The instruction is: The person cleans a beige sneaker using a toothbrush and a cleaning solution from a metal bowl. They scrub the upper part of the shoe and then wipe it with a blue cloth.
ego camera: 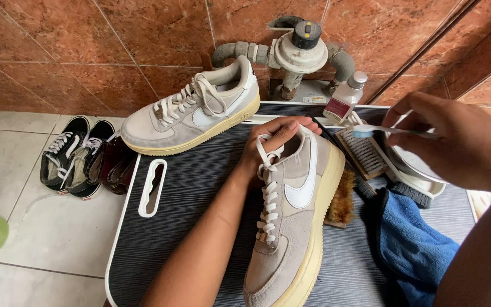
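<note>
A grey suede sneaker (pixel 294 227) with a yellowed sole lies on its side on the dark ribbed platform (pixel 188 199). My left hand (pixel 274 142) grips its collar at the heel end, fingers tucked inside the opening. My right hand (pixel 456 142) is raised at the right and holds a white toothbrush (pixel 390 131), bristles pointing left above a wooden brush (pixel 365 150). The matching grey sneaker (pixel 194 111) stands upright at the platform's far left edge.
A round white basin (pixel 413 167) sits under my right hand, a blue cloth (pixel 410 244) in front of it. A small white bottle (pixel 345 96) and a pipe valve (pixel 299 51) stand against the tiled wall. Black sneakers (pixel 69 156) and dark shoes lie on the floor at left.
</note>
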